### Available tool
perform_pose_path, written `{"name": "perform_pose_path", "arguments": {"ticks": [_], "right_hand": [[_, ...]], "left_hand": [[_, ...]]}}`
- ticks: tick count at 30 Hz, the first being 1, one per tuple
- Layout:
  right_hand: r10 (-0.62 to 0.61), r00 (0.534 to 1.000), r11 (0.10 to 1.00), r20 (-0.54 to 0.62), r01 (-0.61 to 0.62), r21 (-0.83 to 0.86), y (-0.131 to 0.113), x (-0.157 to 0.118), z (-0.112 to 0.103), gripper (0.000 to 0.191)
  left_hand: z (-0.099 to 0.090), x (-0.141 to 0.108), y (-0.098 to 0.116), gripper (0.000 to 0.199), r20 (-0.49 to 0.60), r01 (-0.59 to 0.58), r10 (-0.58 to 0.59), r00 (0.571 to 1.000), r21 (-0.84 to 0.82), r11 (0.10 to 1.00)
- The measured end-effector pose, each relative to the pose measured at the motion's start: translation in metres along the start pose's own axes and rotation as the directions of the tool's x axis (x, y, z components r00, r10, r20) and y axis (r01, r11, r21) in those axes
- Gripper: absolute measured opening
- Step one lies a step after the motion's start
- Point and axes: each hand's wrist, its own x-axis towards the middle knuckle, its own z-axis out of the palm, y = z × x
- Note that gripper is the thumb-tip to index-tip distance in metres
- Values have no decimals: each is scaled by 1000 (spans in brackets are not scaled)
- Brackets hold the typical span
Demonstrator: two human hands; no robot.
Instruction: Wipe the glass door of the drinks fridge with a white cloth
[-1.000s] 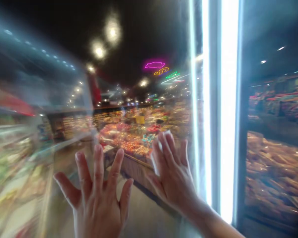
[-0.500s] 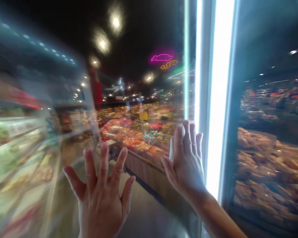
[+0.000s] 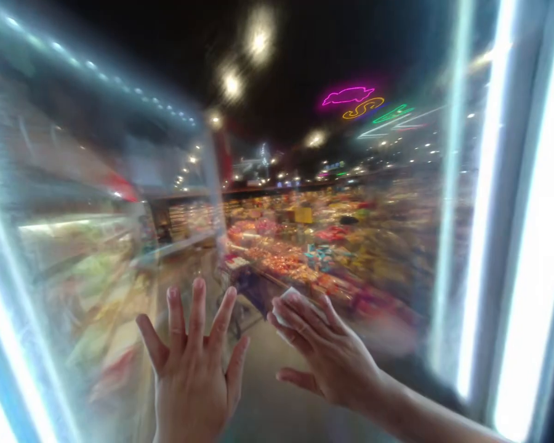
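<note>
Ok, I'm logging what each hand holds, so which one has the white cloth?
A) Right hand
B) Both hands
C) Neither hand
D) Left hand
A. The right hand has the white cloth under its fingers, while the left hand is spread open with nothing in it.

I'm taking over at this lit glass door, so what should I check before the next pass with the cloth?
1. White cloth held in the right hand: ok, gripped under the fingers.
2. Left hand: ok, open and flat, holding nothing.
3. Glass door pane: cannot tell if it is clean; reflections and blur hide any streaks.
4. Right hand's distance from the lit door frame: ok, apart from it.
5. Shopping cart reflected in the glass: cannot tell how close it is behind you.
</note>
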Motion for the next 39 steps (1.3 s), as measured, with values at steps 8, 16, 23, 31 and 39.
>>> {"name": "perform_pose_path", "arguments": {"ticks": [8,16,23,31,39], "right_hand": [[-27,999,1000,-18,27,-5,-40,84,21,85],[-40,999,999,12,40,-30,-81,167,37,91],[-279,950,955,143,289,-58,-101,221,44,94],[-430,895,900,119,436,-23,-94,268,35,92],[-405,909,911,97,410,-48,-80,284,24,93]], "left_hand": [[-3,-14,-91,80,-10,15,-15,1000,-19,1000],[-7,-20,-156,79,-37,18,-21,999,-96,995],[-11,-15,-198,78,-84,33,-39,996,-78,996],[-16,7,-218,75,-162,18,-39,986,-127,992],[-15,21,-223,71,-227,4,-34,973,-133,991]]}}
